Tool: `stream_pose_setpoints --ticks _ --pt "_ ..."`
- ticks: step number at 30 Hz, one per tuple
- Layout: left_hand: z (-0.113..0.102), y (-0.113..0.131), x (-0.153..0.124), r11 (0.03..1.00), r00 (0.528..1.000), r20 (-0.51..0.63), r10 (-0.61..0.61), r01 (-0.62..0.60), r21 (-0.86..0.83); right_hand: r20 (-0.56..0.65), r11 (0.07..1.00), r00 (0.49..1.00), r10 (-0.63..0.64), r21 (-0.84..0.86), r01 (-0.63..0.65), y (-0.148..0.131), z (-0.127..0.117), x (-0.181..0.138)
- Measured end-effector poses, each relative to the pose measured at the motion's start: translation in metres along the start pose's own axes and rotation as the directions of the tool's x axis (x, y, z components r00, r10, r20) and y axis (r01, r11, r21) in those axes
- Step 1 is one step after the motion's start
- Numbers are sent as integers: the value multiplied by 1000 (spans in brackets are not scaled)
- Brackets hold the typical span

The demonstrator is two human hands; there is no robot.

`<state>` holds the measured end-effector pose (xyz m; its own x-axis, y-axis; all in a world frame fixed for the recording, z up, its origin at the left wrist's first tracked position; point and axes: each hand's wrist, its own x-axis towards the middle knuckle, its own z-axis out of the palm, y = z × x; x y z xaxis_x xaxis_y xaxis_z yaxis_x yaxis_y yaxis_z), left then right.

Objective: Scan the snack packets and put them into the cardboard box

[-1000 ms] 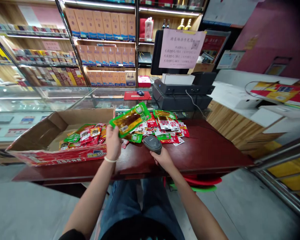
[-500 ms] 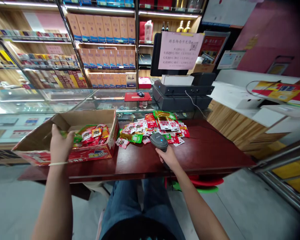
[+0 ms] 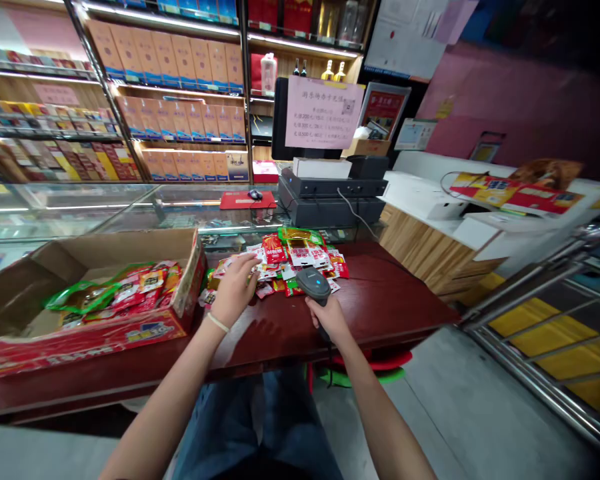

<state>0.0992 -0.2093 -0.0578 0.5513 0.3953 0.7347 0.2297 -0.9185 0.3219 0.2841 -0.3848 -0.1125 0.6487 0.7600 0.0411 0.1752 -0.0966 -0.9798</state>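
Observation:
My left hand (image 3: 236, 287), a pale band at its wrist, reaches over the left side of a pile of snack packets (image 3: 300, 253). Its fingers are stretched out; whether the fingertips touch the packets I cannot tell. My right hand (image 3: 331, 315) is wrapped round the handle of a dark grey barcode scanner (image 3: 314, 285), whose head shows a small blue light in front of the pile. To the left stands an open cardboard box (image 3: 184, 287) with red printed sides. Inside it lie a green snack bag (image 3: 83, 297) and several red packets.
Everything stands on a dark red wooden table (image 3: 380, 287). Behind are a glass counter (image 3: 180, 200), a monitor with a pink notice (image 3: 323, 113), black machines (image 3: 330, 200) and a mouse (image 3: 255, 194). A metal railing (image 3: 545, 360) is at the right, stools (image 3: 375, 370) below.
My left hand has moved right, from inside the box to the pile. A green bag now lies in the box where that hand was. The view has turned; the right hand still grips the scanner.

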Motion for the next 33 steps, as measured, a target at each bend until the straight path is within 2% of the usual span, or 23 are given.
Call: stream_pose_setpoints --ticks 4,7,10,13,18,22,24,28,31,33 --pt "76 13 13 997 989 146 28 -18 -71 -63 1000 998 7 -11 -8 4 -28 2" --pt "121 20 21 996 981 192 14 4 -90 -81 1000 997 8 -10 -9 8 -41 5" --pt "152 23 31 999 980 201 10 -1 -43 -89 1000 996 21 4 -21 13 -45 7" --pt "168 23 43 997 977 211 30 -44 60 -78 999 996 46 31 -44 17 -45 8" --pt "176 19 62 978 948 319 17 -82 190 -101 997 992 76 -6 -77 17 -45 6" --pt "167 15 60 987 944 325 55 -101 127 -109 996 990 88 -11 -90 14 -44 4" --pt "158 13 52 995 965 255 60 -78 59 -109 996 990 85 -7 -86 12 -44 3" --pt "136 2 37 992 1000 29 10 -7 -123 -108 997 992 70 39 -66 14 -44 3" --pt "122 -5 39 973 987 -95 -132 111 -201 -85 998 995 47 33 -44 18 -45 5" --pt "113 -7 47 959 971 -122 -203 172 -226 -73 999 997 38 24 -37 19 -44 6"
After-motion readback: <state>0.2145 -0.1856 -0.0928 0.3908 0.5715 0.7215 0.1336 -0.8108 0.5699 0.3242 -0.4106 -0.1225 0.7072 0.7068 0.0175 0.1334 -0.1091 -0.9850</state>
